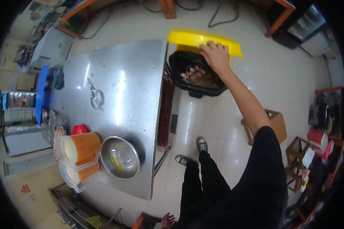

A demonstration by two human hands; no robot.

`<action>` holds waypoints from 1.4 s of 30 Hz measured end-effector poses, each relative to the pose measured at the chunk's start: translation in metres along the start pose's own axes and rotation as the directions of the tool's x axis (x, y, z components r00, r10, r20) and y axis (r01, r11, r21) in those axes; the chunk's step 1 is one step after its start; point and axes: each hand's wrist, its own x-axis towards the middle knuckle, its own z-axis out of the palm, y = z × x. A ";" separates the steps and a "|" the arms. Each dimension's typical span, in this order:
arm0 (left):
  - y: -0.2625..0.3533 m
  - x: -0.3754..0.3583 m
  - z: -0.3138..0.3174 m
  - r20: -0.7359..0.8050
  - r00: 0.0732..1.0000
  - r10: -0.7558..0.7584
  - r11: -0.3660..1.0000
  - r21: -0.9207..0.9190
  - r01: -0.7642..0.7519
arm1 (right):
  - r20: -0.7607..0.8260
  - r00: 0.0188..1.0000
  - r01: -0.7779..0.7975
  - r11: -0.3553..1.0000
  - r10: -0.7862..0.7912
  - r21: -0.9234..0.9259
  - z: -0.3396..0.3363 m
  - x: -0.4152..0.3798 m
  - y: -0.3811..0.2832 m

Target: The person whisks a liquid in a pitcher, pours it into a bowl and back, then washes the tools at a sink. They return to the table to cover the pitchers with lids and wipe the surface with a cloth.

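Note:
My right hand point(215, 55) reaches out and grips the edge of a yellow lid point(179, 37), fingers bent over its rim. The lid is raised over a black bin point(197, 92), and eggshells point(195, 72) and other waste show inside the bin. Near the bottom edge is my left hand point(168, 221), partly in view, with its fingers apart and nothing seen in it. To the left of the bin, a steel table point(141, 57) bears a metal bowl point(120, 157) with yellowish residue and a whisk-like metal utensil point(96, 96).
Jugs of orange liquid point(86, 147) and a red lid point(79, 129) stand on the table's near left part. A brown stool point(277, 128) is on the floor at right, with more stools point(297, 149) beyond. Cables lie on the floor at the top.

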 end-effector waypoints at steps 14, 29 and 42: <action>-0.034 -0.023 0.032 -0.171 0.981 0.091 0.991 -0.082 -0.106 | 0.240 0.966 0.136 0.975 -0.092 -0.176 0.002 -0.017 0.006; -0.129 -0.022 0.050 -0.334 0.937 -0.106 0.793 -0.597 -0.123 | 0.592 0.805 -0.547 0.441 0.044 0.711 -0.116 -0.082 -0.215; 0.254 0.028 -0.180 -0.375 0.603 0.704 0.517 -0.311 -0.797 | 0.040 0.734 0.397 0.476 -0.678 0.785 -0.196 0.205 -0.685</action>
